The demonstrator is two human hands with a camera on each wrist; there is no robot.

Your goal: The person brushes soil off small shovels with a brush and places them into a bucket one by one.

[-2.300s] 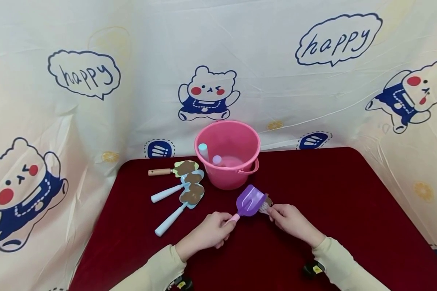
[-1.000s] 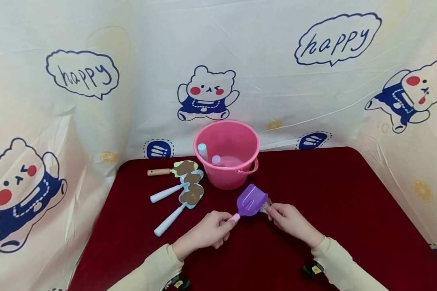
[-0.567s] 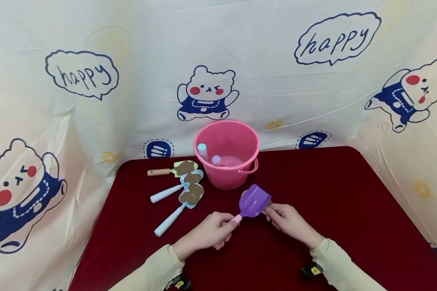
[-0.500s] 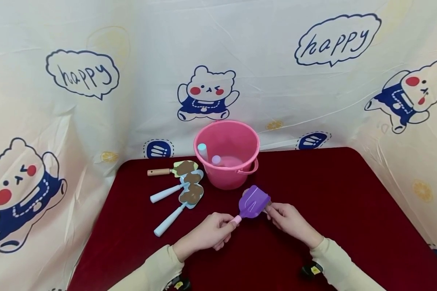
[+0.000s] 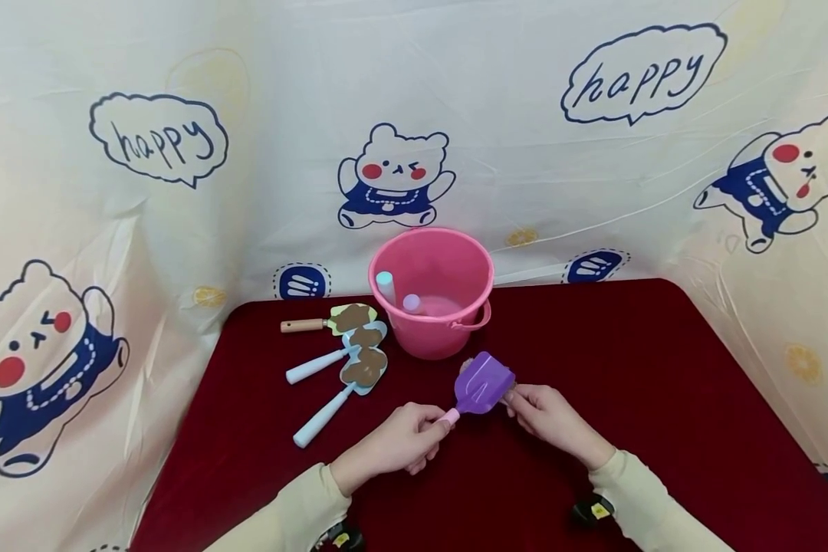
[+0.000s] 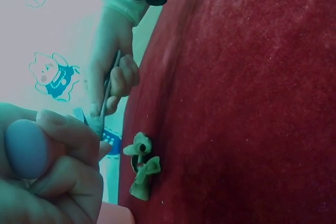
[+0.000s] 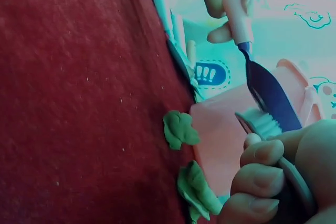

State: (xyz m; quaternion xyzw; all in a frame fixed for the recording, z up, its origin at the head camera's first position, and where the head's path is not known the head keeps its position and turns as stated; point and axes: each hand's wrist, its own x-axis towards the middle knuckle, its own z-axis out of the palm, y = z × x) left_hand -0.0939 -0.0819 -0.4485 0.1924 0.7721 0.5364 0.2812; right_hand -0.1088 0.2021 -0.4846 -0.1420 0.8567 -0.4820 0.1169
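A purple toy shovel is held by its pink handle in my left hand, its blade tilted above the table. My right hand grips a small brush with pale bristles, which meet the shovel's blade in the right wrist view. From the head, the blade hides most of the brush. Under the blade, brown clay-like lumps lie on the cloth; the right wrist view shows one lump and another lump, tinted green there.
A pink bucket stands behind the hands, with a light blue handle and a lilac handle inside. To its left lie a wooden-handled shovel and two light blue shovels, brown lumps on their blades. Red cloth covers the table.
The purple shovel has shifted slightly right, and its blade now covers the brush that showed at its right edge. A brown lump now peeks out at the blade's left. Both hands keep their grips.
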